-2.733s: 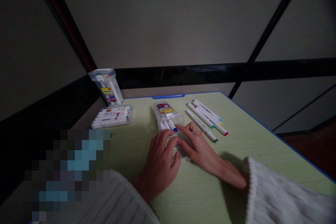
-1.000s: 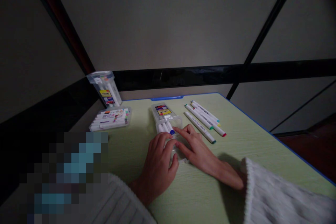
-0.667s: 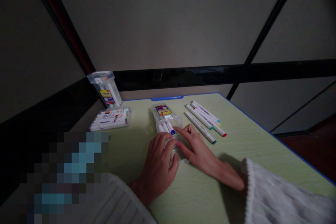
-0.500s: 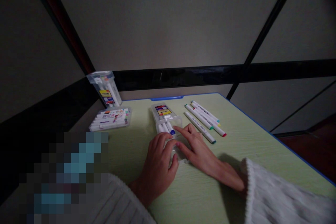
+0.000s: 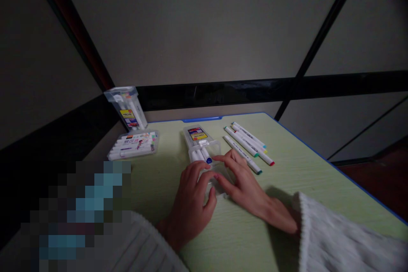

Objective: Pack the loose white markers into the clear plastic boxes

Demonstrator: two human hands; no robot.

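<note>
A clear plastic marker case (image 5: 201,140) lies open on the pale green desk (image 5: 287,187), with white markers inside; one shows a blue cap (image 5: 208,160). My left hand (image 5: 191,197) rests with curled fingers on the case's clear lid (image 5: 218,178) near me. My right hand (image 5: 242,182) lies beside it, fingers bent on the same lid, forefinger tip close to the blue cap. Both sleeves are white knit.
Several loose white markers (image 5: 247,146) with coloured caps lie right of the case. A flat pack of markers (image 5: 135,144) lies at the left, and an upright clear marker box (image 5: 126,108) leans behind it. A dark rail (image 5: 287,85) runs behind the desk.
My right fingers have curled in slightly over the lid. The case, the loose markers and my left hand have hardly moved.
</note>
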